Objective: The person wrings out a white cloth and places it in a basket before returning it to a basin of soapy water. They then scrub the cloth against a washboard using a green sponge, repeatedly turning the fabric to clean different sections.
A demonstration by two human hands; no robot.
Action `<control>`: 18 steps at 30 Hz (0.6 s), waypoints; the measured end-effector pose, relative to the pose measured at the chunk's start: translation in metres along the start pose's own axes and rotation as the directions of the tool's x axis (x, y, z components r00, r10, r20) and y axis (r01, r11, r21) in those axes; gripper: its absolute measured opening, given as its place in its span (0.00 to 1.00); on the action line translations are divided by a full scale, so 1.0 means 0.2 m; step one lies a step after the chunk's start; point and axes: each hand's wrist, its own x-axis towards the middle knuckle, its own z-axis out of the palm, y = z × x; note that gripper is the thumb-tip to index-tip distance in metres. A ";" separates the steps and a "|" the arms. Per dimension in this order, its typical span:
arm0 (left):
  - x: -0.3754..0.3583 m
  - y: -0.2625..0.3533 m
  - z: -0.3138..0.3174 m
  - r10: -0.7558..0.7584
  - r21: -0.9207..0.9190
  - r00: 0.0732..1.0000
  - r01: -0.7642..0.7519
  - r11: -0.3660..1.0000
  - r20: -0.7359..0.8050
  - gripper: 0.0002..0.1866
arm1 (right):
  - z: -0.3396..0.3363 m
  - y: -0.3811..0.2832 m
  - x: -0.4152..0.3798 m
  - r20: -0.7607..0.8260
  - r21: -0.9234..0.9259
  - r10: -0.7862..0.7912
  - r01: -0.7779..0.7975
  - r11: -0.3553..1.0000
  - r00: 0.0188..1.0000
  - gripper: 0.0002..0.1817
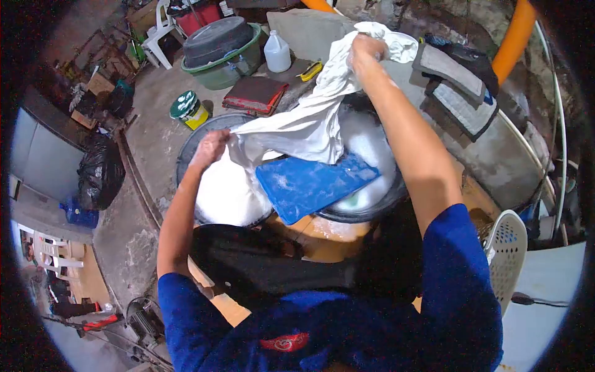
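Observation:
A wet white cloth point(304, 130) is stretched between my two hands above two dark basins. My left hand point(212, 147) is closed on its lower left end, over the left basin point(186, 149), which is full of white suds. Higher up and to the right, my right hand point(367, 51) grips the bunched upper end, and part of the cloth hangs over past it. A blue board point(316, 183) with suds on it lies across the rims of both basins, below the cloth. White foam also fills much of the right basin point(396, 180).
Behind the basins are a green tub point(229, 73), a white jug point(277, 53), a yellow brush point(310, 71), a folded dark red item point(254, 94) and a paint bucket point(189, 110). Grey cloths point(455, 93) hang on the right ledge. A perforated white basket point(508, 254) stands at the right.

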 end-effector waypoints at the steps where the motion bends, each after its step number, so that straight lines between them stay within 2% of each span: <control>1: 0.04 0.04 -0.09 -0.189 -0.114 0.981 0.192 0.975 0.036 0.09 | 0.02 0.00 0.01 0.018 -0.009 0.019 -0.019 1.000 1.000 0.14; 3: 0.06 0.05 -0.22 -0.221 -0.231 0.971 0.194 0.953 -0.096 0.08 | 0.02 0.00 -0.01 0.036 -0.002 0.029 -0.029 1.000 0.999 0.14; 4: 0.09 0.07 -0.28 -0.469 -0.713 0.881 0.287 0.639 -0.066 0.08 | 0.01 0.00 -0.02 0.044 0.003 0.034 -0.034 0.999 0.998 0.13; 5: 0.14 0.10 -0.36 -0.346 -0.476 0.925 0.237 0.847 -0.154 0.08 | 0.00 -0.01 -0.05 0.061 -0.015 0.019 -0.018 1.000 0.998 0.13; 6: 0.16 0.12 -0.43 -0.200 -0.193 0.959 0.162 0.968 -0.201 0.07 | -0.03 -0.02 -0.08 0.076 -0.035 0.003 0.000 0.999 0.997 0.12; 9: 0.20 0.30 -0.47 -0.387 -0.260 0.879 0.319 0.911 -0.278 0.09 | -0.04 -0.03 -0.10 0.044 -0.025 -0.050 0.051 0.998 0.998 0.10; 11: 0.21 0.39 -0.51 -0.462 -0.501 0.834 0.273 0.821 -0.302 0.11 | -0.03 -0.02 -0.11 -0.013 0.158 0.004 -0.002 0.987 1.000 0.10; 12: 0.20 0.42 -0.51 -0.501 -0.611 0.811 0.240 0.754 -0.300 0.12 | -0.04 -0.02 -0.12 -0.037 0.415 0.096 -0.073 0.907 0.995 0.10; 13: 0.19 0.41 -0.51 -0.568 -0.745 0.767 0.185 0.641 -0.298 0.13 | -0.04 -0.02 -0.14 -0.054 0.692 0.192 -0.101 0.715 0.980 0.11; 14: 0.17 0.43 -0.52 -0.514 -0.733 0.802 0.148 0.664 -0.304 0.13 | -0.05 -0.01 -0.15 -0.046 0.891 0.289 -0.091 0.444 0.956 0.11; 15: 0.12 0.47 -0.57 -0.459 -0.721 0.834 0.113 0.684 -0.305 0.13 | -0.07 0.00 -0.15 -0.050 0.940 0.302 -0.057 0.336 0.952 0.12; 16: 0.07 0.52 -0.62 -0.406 -0.709 0.862 0.080 0.701 -0.304 0.13 | -0.08 0.00 -0.16 -0.065 0.954 0.291 -0.027 0.300 0.955 0.13; 17: 0.03 0.62 -0.67 -0.377 -0.717 0.887 0.080 0.693 -0.266 0.13 | -0.08 0.03 -0.16 -0.121 0.908 0.206 0.025 0.418 0.971 0.16; 18: 0.01 0.62 -0.66 -0.422 -0.782 0.888 0.127 0.610 -0.184 0.12 | -0.04 0.00 -0.12 -0.162 0.851 0.192 0.039 0.524 0.968 0.16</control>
